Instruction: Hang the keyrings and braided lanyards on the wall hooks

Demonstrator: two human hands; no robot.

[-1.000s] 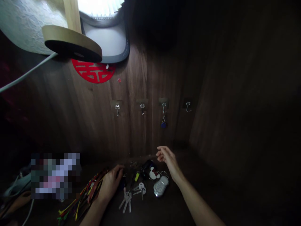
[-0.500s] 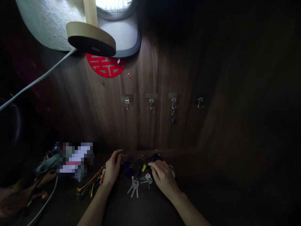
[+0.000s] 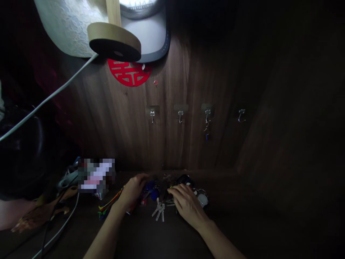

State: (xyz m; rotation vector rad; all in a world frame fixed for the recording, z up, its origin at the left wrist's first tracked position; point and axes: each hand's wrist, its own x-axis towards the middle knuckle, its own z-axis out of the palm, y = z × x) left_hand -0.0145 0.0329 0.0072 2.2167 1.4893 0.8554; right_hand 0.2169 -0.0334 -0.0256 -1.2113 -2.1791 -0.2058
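Note:
Several bunches of keys lie in a loose heap on the dark wooden surface. My left hand (image 3: pixel 134 190) is at the heap's left edge, fingers stretched out and holding nothing I can see. Beside it are blue key fobs (image 3: pixel 154 194) and colourful cords (image 3: pixel 111 200). My right hand (image 3: pixel 185 201) is palm down over the heap's right side, its fingers curled together on keys with a yellow piece at the fingertips; the grip is partly hidden. Silver keys (image 3: pixel 159 210) are fanned out between my hands. A round silver tag (image 3: pixel 202 199) shows behind my right hand.
Metal hooks (image 3: pixel 180 116) line the wooden back wall (image 3: pixel 172 147); a small blue keychain (image 3: pixel 207 136) hangs from one. Caps (image 3: pixel 147 36), a lamp's round base (image 3: pixel 114 41) and a red cut-out (image 3: pixel 130 75) are above. A white cable (image 3: pixel 58 90) crosses the left side.
The view has shifted, so the wall and heap appear further right. My left hand has moved nearer the blue fobs. My right hand has closed over the yellow piece and now covers some silver keys.

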